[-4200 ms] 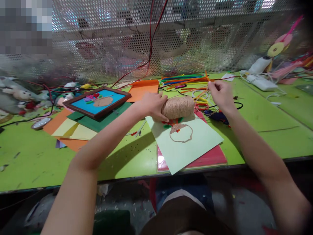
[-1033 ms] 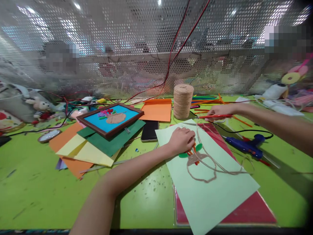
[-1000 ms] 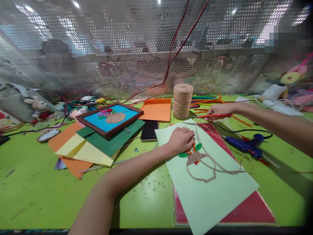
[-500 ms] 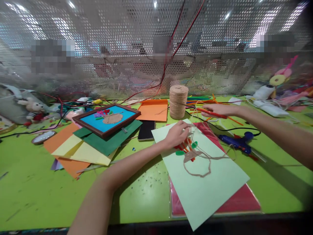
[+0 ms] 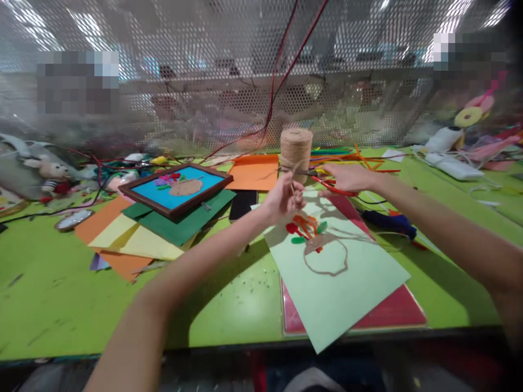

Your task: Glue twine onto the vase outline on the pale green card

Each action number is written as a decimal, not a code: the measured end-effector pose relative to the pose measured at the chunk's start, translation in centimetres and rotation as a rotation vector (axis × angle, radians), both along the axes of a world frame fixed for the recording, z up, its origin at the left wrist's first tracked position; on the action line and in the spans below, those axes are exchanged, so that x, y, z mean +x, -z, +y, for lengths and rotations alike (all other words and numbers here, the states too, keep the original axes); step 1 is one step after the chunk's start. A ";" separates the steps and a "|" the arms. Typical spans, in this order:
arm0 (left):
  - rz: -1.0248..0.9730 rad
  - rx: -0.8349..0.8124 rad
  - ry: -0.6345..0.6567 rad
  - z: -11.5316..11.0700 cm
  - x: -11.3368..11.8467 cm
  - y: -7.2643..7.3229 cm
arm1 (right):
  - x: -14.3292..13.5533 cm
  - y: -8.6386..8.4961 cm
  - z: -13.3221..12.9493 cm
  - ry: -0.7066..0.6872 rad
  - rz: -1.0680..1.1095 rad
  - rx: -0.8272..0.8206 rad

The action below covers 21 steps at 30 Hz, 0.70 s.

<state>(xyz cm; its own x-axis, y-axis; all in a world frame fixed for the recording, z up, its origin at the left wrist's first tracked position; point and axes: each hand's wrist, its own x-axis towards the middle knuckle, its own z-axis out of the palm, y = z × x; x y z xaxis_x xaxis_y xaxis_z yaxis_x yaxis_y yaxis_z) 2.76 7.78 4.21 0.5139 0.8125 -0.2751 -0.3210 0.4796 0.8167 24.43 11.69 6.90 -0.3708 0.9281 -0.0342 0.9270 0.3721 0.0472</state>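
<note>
At nine o'clock on the green bench (image 5: 53, 305) we see a framed picture (image 5: 175, 188) resting on a fan of coloured paper sheets (image 5: 139, 242). Our left arm runs up from seven o'clock toward the centre, forearm raised off the bench, and the left hand (image 5: 281, 198) hovers above the top edge of the pale green sheet (image 5: 351, 283) — its grip is pinched on a strand of twine (image 5: 292, 182) that rises between the fingertips. Just past it, at twelve o'clock, the twine spool (image 5: 296, 147) stands upright. Below the hand, on the sheet, lie a twine outline (image 5: 327, 261) and small red and green pieces. Our right arm comes in from four o'clock, stretched out low over the bench; the right hand (image 5: 347, 177) is closed around red-handled scissors (image 5: 333, 188), blades pointing at the strand beside the left fingers. Under that forearm, at three o'clock, a blue glue gun (image 5: 388, 223) lies flat.
</note>
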 end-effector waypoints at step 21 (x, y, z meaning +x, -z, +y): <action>0.249 0.538 0.076 4.0 9.7 -8.9 | 11.3 0.3 4.2 0.317 -0.057 0.207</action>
